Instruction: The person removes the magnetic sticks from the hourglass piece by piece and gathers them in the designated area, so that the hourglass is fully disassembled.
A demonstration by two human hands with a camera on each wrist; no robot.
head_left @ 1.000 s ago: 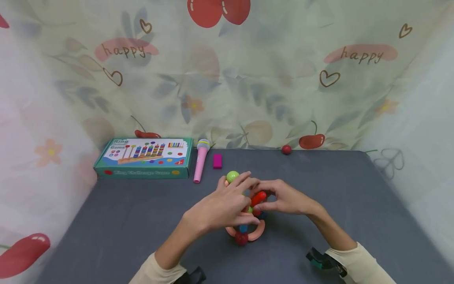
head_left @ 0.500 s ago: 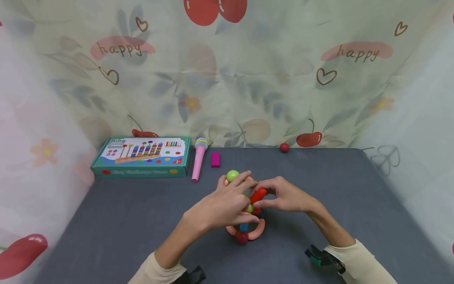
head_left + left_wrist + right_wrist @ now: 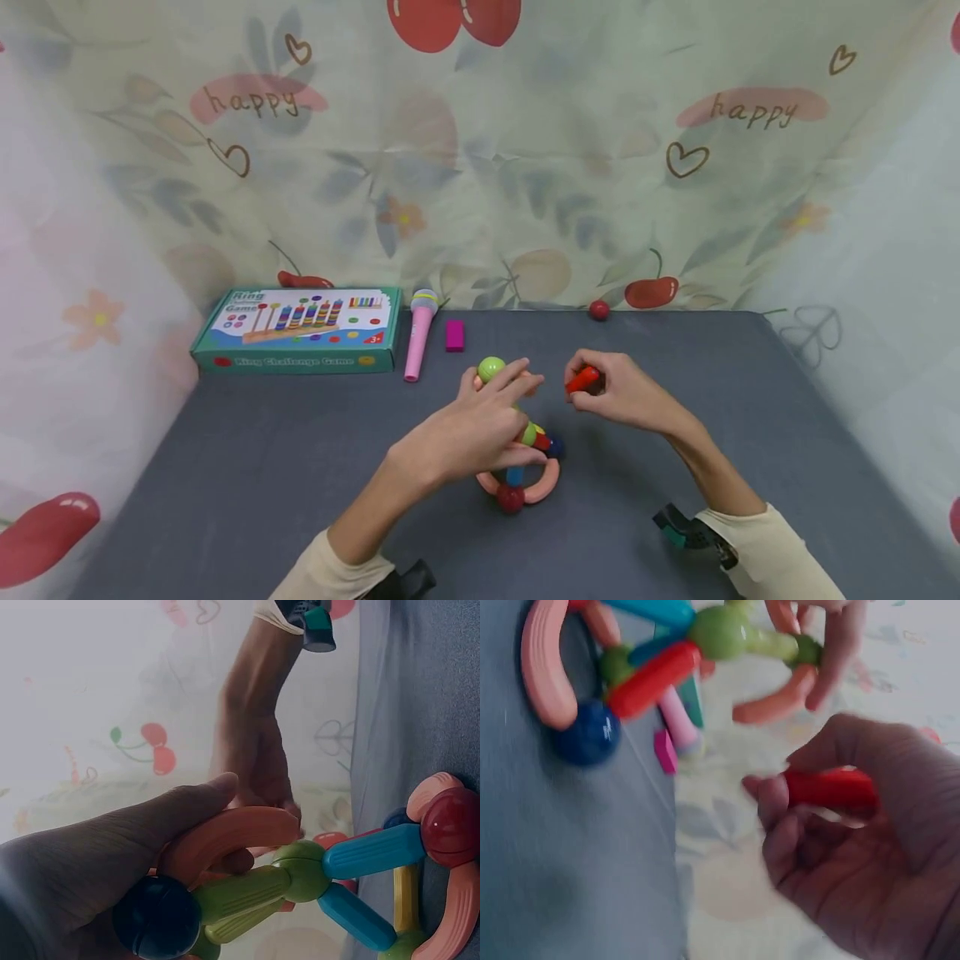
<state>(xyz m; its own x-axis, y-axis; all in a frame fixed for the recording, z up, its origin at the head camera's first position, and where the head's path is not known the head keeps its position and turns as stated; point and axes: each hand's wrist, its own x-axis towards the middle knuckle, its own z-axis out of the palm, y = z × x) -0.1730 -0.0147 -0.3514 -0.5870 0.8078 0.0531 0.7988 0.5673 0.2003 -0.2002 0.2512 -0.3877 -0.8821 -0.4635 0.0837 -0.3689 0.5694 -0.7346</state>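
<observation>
A toy structure of coloured balls and rods stands on the table, partly hidden by my left hand (image 3: 468, 433). The left wrist view shows that hand's thumb and fingers gripping the upper part, at a curved orange rod (image 3: 232, 834) beside a dark blue ball (image 3: 156, 916). Green rods join a green ball (image 3: 301, 871), and blue rods run down to the base with its dark red ball (image 3: 511, 499) and curved orange rods. To the right, apart from the structure, my right hand (image 3: 630, 392) pinches a loose red rod (image 3: 831, 789) between thumb and fingers.
Along the back lie a green Ring Challenge Game box (image 3: 296, 329), a pink toy microphone (image 3: 420, 337) and a magenta block (image 3: 454, 336). A small red ball (image 3: 598, 310) rests at the table's back edge, before a patterned curtain (image 3: 480, 167).
My right hand has pulled away from the structure, rightward and slightly up, carrying the red rod. The left hand has stayed on the structure.
</observation>
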